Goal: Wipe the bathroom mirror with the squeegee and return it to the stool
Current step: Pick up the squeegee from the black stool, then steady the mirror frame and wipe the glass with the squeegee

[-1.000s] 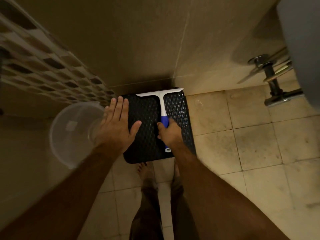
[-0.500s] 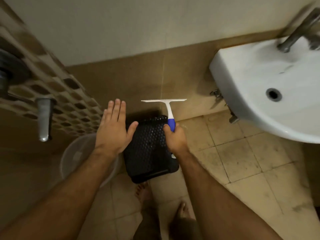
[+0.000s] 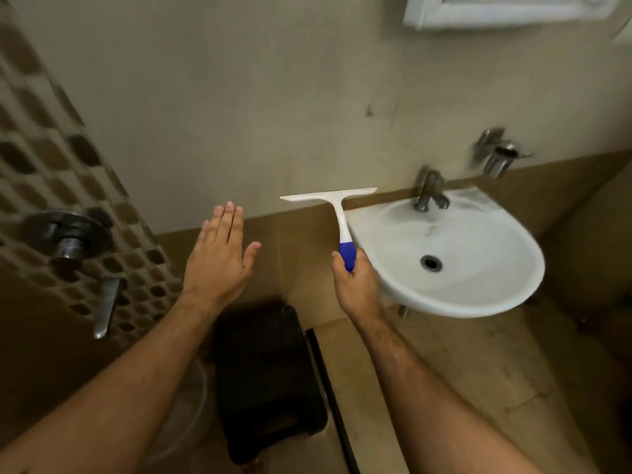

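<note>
The squeegee point(image 3: 333, 213) is gripped by its blue handle in the right hand point(image 3: 357, 285), blade crosswise above the grip, the mirror frame point(image 3: 506, 10) well above and rightward.

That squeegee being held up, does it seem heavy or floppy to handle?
Probably light: the right hand holds the squeegee upright by its blue grip alone. Likely stiff, since the wide blade stays straight. The grip looks made against slipping.
</note>
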The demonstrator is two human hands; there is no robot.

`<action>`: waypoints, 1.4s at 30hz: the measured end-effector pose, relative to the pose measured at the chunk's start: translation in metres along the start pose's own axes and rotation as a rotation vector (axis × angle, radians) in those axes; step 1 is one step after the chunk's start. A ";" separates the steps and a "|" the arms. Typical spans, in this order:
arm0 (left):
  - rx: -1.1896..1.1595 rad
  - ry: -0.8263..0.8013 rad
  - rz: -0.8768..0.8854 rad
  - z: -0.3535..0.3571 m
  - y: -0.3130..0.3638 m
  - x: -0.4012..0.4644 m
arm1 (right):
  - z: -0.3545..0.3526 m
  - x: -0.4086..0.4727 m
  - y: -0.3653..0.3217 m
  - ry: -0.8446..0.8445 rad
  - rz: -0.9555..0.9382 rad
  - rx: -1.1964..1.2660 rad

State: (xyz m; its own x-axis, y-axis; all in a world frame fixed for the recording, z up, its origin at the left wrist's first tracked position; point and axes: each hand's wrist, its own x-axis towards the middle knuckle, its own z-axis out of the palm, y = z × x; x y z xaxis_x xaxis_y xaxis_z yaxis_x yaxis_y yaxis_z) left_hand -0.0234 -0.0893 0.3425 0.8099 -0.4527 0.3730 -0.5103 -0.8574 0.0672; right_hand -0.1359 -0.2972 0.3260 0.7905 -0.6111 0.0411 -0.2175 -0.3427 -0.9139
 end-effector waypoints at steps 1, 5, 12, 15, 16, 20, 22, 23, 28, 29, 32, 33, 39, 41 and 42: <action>-0.006 0.040 0.018 -0.017 0.010 0.011 | -0.016 0.004 -0.014 0.049 -0.053 0.018; -0.034 0.203 0.092 -0.080 0.050 0.061 | -0.068 0.024 -0.067 0.191 -0.192 0.093; -0.097 0.442 0.220 -0.162 0.109 0.151 | -0.133 0.073 -0.152 0.331 -0.400 0.167; -0.138 0.496 0.237 -0.183 0.127 0.192 | -0.148 0.099 -0.175 0.358 -0.453 0.223; -0.148 0.520 0.242 -0.191 0.133 0.206 | -0.153 0.108 -0.183 0.363 -0.472 0.237; -0.175 0.619 0.312 -0.219 0.156 0.255 | -0.173 0.141 -0.211 0.422 -0.547 0.235; -0.169 0.667 0.363 -0.232 0.167 0.280 | -0.183 0.156 -0.224 0.458 -0.572 0.239; -0.175 0.692 0.380 -0.239 0.173 0.292 | -0.187 0.163 -0.230 0.472 -0.585 0.246; -0.232 0.804 0.388 -0.278 0.200 0.345 | -0.214 0.205 -0.270 0.487 -0.662 0.295; -0.242 0.828 0.380 -0.287 0.204 0.354 | -0.219 0.215 -0.279 0.484 -0.679 0.302; -0.284 0.888 0.341 -0.308 0.219 0.379 | -0.237 0.237 -0.304 0.449 -0.704 0.348; -0.305 0.904 0.332 -0.312 0.226 0.386 | -0.243 0.244 -0.310 0.440 -0.717 0.366; -0.433 0.975 0.271 -0.324 0.260 0.414 | -0.272 0.264 -0.337 0.437 -0.830 0.364; -0.456 1.000 0.270 -0.332 0.267 0.419 | -0.281 0.268 -0.347 0.434 -0.836 0.375; -0.455 1.012 0.275 -0.338 0.271 0.422 | -0.286 0.270 -0.352 0.435 -0.836 0.379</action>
State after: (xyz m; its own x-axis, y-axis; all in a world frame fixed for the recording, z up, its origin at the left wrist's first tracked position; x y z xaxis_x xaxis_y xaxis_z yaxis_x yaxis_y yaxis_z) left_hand 0.0829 -0.4299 0.8308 0.1556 -0.0296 0.9874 -0.8588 -0.4980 0.1204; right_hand -0.0095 -0.5456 0.7746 0.3127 -0.5118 0.8002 0.5656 -0.5764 -0.5898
